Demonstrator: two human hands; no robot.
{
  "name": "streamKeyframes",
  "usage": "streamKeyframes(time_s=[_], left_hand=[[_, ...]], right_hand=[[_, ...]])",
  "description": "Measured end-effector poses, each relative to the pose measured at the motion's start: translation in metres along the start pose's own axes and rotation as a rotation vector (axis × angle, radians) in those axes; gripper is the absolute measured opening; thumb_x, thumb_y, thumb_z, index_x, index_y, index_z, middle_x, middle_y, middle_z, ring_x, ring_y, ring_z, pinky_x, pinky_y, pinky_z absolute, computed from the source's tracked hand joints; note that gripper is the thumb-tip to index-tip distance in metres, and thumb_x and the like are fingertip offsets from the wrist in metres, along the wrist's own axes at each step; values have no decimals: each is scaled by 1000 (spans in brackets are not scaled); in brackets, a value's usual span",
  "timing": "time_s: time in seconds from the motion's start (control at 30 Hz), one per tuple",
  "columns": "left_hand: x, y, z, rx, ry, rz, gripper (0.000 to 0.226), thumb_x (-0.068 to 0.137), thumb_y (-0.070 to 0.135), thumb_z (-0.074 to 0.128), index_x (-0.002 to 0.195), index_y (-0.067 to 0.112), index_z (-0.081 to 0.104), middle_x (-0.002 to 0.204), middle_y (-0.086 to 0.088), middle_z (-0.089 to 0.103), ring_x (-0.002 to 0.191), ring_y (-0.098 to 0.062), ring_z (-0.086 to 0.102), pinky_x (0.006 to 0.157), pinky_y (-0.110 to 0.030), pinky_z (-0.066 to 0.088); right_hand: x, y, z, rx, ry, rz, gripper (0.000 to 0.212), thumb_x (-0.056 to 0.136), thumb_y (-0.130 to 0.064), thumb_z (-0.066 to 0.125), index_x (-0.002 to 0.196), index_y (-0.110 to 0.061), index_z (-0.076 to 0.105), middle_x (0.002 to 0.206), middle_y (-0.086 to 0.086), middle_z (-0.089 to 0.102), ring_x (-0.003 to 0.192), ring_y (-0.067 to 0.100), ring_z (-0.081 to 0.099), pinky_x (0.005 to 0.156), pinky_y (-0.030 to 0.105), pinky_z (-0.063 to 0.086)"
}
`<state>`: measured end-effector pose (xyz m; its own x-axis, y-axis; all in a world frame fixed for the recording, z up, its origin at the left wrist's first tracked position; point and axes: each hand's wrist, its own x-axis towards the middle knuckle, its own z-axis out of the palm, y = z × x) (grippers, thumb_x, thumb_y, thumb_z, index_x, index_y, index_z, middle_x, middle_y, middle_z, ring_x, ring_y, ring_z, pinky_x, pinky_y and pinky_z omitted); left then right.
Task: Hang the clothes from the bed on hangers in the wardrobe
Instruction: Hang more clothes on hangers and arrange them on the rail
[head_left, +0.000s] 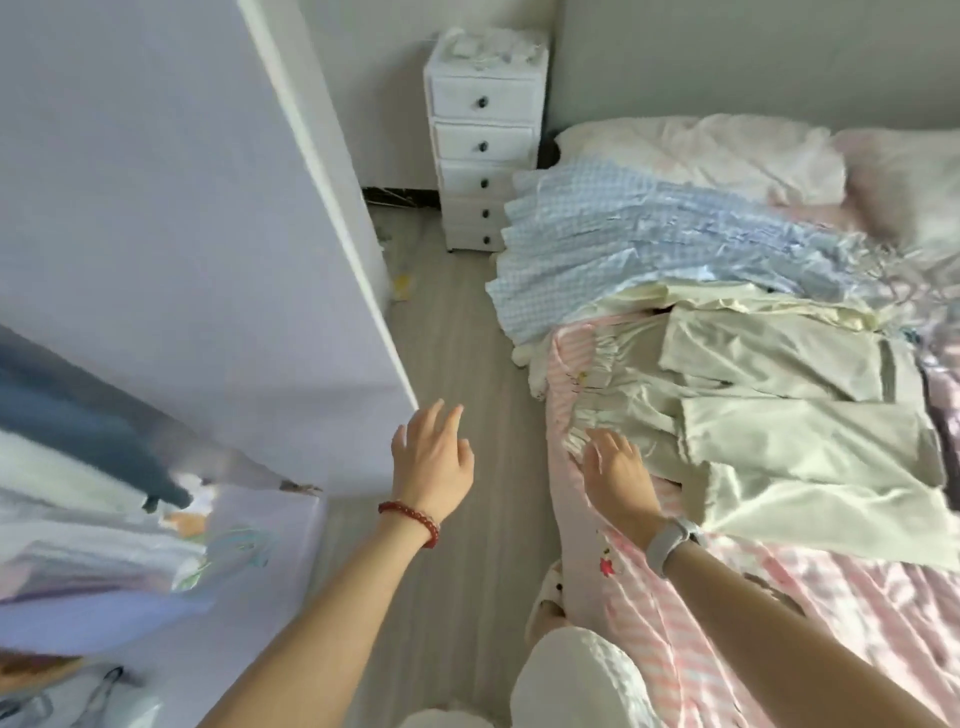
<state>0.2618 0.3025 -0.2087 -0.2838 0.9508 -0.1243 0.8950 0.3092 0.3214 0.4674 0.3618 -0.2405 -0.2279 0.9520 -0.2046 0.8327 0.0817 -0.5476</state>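
Clothes lie heaped on the bed (810, 623), which has a pink striped sheet. A pale cream-green garment (779, 431) lies on top at the near side. A blue checked garment (639, 244) lies behind it. My right hand (618, 473) rests with spread fingers on the cream garment's shiny gathered edge; I cannot tell whether it grips. My left hand (434, 452) hovers open over the floor, just past the bottom corner of the open wardrobe door (197, 234). Hung clothes (88, 467) show inside the wardrobe at the left.
A white narrow chest of drawers (483, 140) stands at the wall beside the bed head. Pillows (727, 150) lie at the bed's far end. A strip of grey wood floor (457, 353) runs between wardrobe and bed. My knee and slipper are at the bottom.
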Motion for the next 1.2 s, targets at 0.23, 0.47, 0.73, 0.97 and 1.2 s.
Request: streamKeyframes(time_s=[0.23, 0.47, 0.73, 0.97, 1.2], left_hand=[[113, 170, 68, 33, -237, 330, 48, 94, 22, 41, 140, 15, 33, 150, -7, 25, 135, -24, 28, 109, -39, 20], [154, 310, 172, 108, -494, 614, 47, 92, 18, 42, 138, 13, 36, 144, -8, 33, 132, -23, 32, 107, -36, 30], [162, 398, 292, 278, -623, 800, 58, 90, 41, 45, 142, 21, 27, 153, -5, 16, 140, -21, 12, 110, -40, 19], [128, 420, 340, 277, -597, 993, 45, 73, 54, 65, 103, 21, 64, 127, -1, 51, 122, -25, 39, 100, -44, 23], [130, 424, 329, -62, -552, 795, 9, 90, 7, 52, 86, 2, 59, 85, -15, 66, 87, -35, 60, 78, -39, 37]], right_hand=[[50, 161, -76, 162, 174, 428, 35, 95, -9, 38, 127, 2, 45, 132, 23, 46, 122, 37, 41, 102, 39, 29], [50, 320, -127, 241, 344, 765, 37, 93, -2, 37, 128, 10, 40, 129, 30, 47, 122, 40, 40, 100, 38, 27], [39, 463, -132, 249, 487, 1075, 43, 90, -1, 38, 132, 8, 36, 128, 31, 45, 122, 40, 39, 101, 37, 24], [42, 517, -124, 354, 572, 1290, 20, 90, -15, 34, 105, -9, 47, 119, 22, 52, 118, 39, 40, 94, 45, 33], [45, 531, -130, 523, 724, 1150, 28, 94, -13, 34, 90, 4, 57, 84, 6, 53, 83, 20, 46, 72, 26, 31]])
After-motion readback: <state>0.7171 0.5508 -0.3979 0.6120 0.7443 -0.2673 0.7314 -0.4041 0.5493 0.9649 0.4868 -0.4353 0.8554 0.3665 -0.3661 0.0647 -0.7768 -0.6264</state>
